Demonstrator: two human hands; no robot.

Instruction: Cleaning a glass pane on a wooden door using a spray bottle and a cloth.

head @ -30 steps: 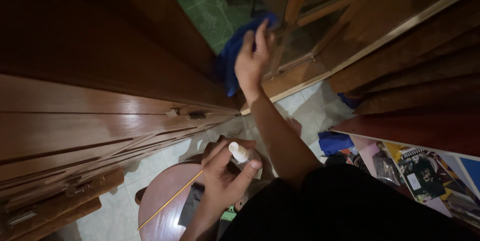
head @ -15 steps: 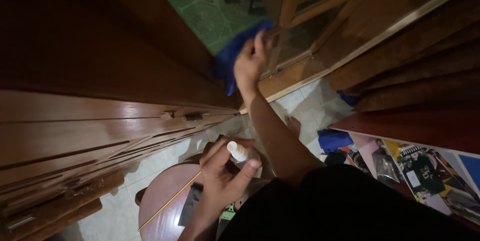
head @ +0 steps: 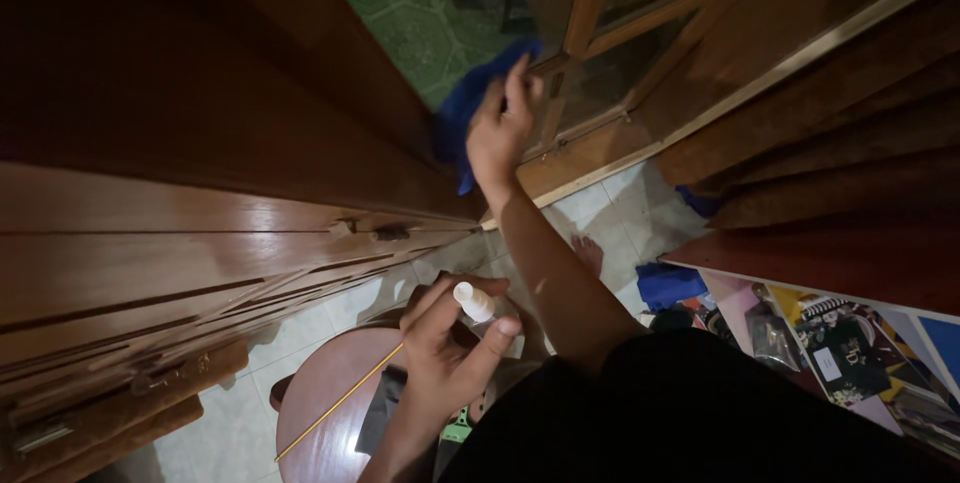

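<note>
blue cloth (head: 462, 111) hanging lengthwise down glass (head: 420, 13), right hand (head: 500, 133) pressing it

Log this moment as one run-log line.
right hand: presses blue cloth on glass door pane | left hand: holds white bottle | wooden stool below

Dark wood, pale tiles and a cluttered shelf around us

We see a polished brown wooden door (head: 180, 243) on the left, a round reddish-brown table (head: 320, 393) below it with a thin yellow stick (head: 340, 401) lying across it, and pale floor tiles (head: 620, 213) beyond. A green patterned floor (head: 400, 13) shows through the glass. On the right, a crumpled blue item (head: 668, 283), perhaps fabric, lies beside a shelf of booklets and papers (head: 850, 343).
</note>
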